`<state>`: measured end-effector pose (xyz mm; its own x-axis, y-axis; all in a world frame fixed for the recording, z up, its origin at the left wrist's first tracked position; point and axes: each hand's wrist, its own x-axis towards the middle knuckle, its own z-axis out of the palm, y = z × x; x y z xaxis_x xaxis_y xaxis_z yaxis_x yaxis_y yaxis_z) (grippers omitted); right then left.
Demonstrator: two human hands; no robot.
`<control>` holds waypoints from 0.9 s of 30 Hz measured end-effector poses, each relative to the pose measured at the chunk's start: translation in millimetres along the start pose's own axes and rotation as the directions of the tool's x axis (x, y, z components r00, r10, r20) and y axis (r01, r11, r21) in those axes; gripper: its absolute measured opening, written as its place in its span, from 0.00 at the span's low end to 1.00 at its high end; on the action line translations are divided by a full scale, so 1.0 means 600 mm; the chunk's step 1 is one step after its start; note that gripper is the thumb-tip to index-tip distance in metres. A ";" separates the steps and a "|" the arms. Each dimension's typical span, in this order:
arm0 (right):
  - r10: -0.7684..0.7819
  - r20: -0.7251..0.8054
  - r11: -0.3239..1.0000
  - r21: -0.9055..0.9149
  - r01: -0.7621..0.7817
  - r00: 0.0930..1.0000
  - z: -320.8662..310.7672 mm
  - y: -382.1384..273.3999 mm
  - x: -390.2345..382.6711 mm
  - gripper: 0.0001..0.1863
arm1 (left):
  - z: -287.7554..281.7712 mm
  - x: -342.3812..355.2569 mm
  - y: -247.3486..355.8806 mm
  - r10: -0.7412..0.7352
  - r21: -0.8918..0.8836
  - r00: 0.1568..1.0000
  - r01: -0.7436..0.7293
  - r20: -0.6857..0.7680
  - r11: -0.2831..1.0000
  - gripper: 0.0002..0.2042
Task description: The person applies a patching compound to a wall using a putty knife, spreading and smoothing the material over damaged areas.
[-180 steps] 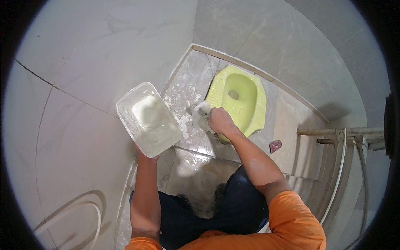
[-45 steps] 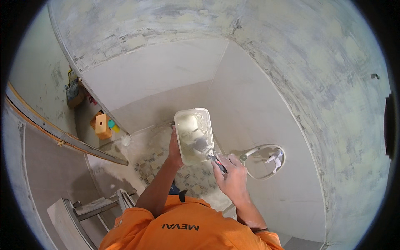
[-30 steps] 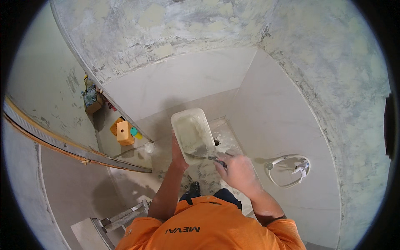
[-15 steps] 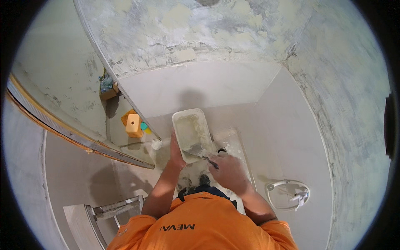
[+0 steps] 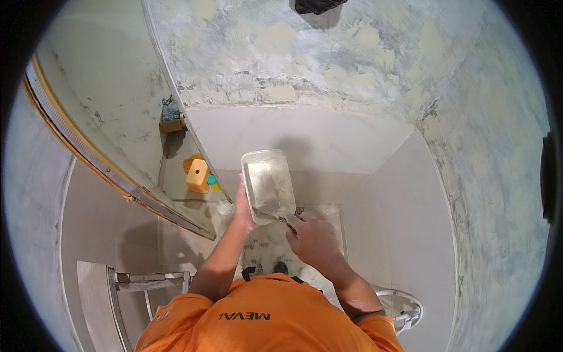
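Observation:
A whitish rectangular tray (image 5: 289, 183) is held out in front of my body, with pale putty (image 5: 265, 178) spread over its bottom and walls. My left hand (image 5: 243, 206) supports it along the left side and near corner, the fingers partly hidden beneath. In my right hand (image 5: 315, 237), closed around the handle, is a putty knife (image 5: 271, 207). Its blade lies inside the tray at the near end, with putty on it.
Patchy plastered wall (image 5: 258, 53) rises ahead above smooth panels. Left are a metal-edged door frame (image 5: 117, 176), an orange stool (image 5: 197, 176) and a wooden stepladder (image 5: 97, 299). A shower hose (image 5: 410, 308) hangs low right; a dark object (image 5: 316, 6) shows at the top.
The view has tilted upward, so the dark object at the top shows more. My right hand and the putty knife have shifted slightly left relative to the tray. Both grips stay the same.

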<state>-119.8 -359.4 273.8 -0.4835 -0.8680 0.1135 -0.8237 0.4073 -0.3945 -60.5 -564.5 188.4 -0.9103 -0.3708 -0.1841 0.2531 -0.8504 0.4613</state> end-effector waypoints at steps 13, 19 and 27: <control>-0.094 -0.056 0.947 0.302 0.107 0.994 -0.075 0.089 0.023 0.13 | -0.013 0.035 -0.009 0.093 0.044 0.995 -0.091 -0.031 0.995 0.40; -0.130 -0.067 0.982 0.129 0.138 0.989 -0.026 0.059 0.044 0.14 | -0.007 0.051 -0.012 0.205 0.010 0.979 -0.205 -0.008 0.979 0.41; -0.258 -0.128 0.898 0.333 0.287 0.958 -0.009 0.086 0.116 0.15 | 0.020 0.029 0.036 0.305 0.166 0.927 -0.272 -0.218 0.948 0.44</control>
<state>-197.5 -397.6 266.2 -0.2879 -0.9000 0.3273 -0.7800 0.0221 -0.6254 -74.9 -584.8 205.7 -0.6954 -0.6842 -0.2195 0.4334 -0.6431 0.6313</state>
